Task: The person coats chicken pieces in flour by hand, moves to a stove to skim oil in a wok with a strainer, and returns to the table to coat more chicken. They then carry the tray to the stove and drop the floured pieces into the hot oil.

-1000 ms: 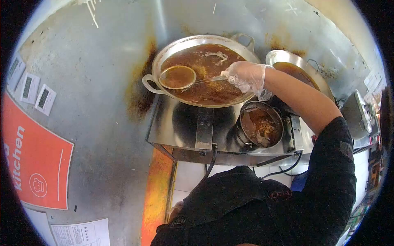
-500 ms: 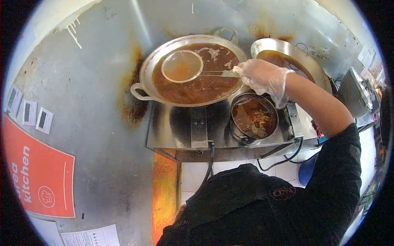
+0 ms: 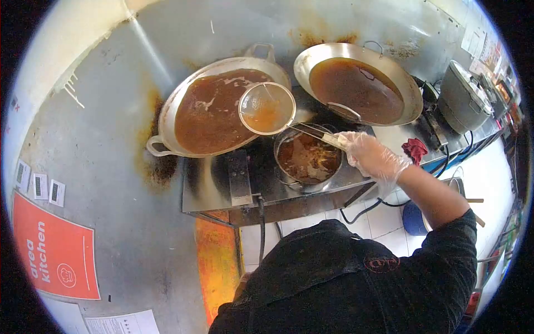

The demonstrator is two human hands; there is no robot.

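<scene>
In the head view my right hand [image 3: 370,156], in a clear plastic glove, is closed around the pale handle of a round fine-mesh strainer [image 3: 267,108]. Its bowl hangs over the right rim of a large wok [image 3: 167,119] of brown oil, with orange-brown residue in the mesh. Below the handle stands a small pot [image 3: 295,186] of dark oil with pale bits floating in it. My left hand does not show; my body hides that side.
A second wok [image 3: 414,103] of brown oil stands at the back right. The steel stove [image 3: 211,192] carries the pans. Farther right are a dark red cloth [image 3: 414,150] and a grey lidded pot [image 3: 461,100]. A blue bucket [image 3: 413,219] stands on the floor.
My right hand has drawn the strainer right and toward me, from over the middle of the large wok to its rim near the small pot. The camera view has shifted right.
</scene>
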